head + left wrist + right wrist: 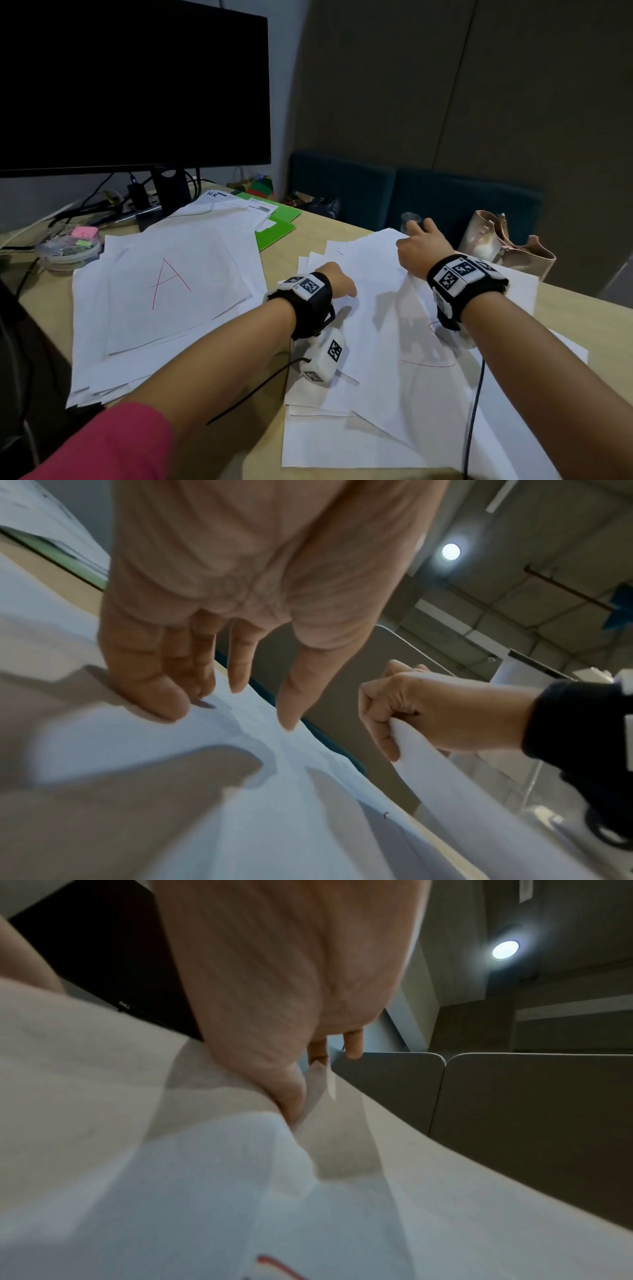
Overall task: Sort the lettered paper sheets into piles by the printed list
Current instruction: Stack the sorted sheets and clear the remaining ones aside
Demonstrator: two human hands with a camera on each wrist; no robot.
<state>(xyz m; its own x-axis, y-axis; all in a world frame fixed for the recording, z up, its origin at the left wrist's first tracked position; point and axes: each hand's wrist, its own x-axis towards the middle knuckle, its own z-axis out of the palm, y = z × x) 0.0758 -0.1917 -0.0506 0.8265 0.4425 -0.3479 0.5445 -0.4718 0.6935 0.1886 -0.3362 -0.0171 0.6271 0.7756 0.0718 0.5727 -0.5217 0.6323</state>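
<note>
The desk [281,236] carries two spreads of white paper in front of a dark monitor [133,85]. On the left lies the sorted pile [164,294], its top sheet marked with a red A. On the right is the loose unsorted heap [394,394], fanned and overlapping, reaching to the near edge. Farther back sit a green folder [277,228] with printed sheets on it, possibly the list, though the print is too small to read, and at the far left a clear tub of clips [68,246].

The step in hand looks like drawing the next sheet off the heap. The top sheet [411,329] is lifted into a ridge, with part of a red mark showing that cannot be read yet. The next move calls for freeing this sheet without dragging those under it, turning it enough to read its letter, then carrying it to the matching pile.

Both forearms reach forward over the heap. The right hand [419,248] is at the far side, thumb and curled fingers pinching the sheet's raised edge. The left hand [337,279] sits near the heap's middle, fingers [157,696] extended, tips pressing the paper flat, gripping nothing.
</note>
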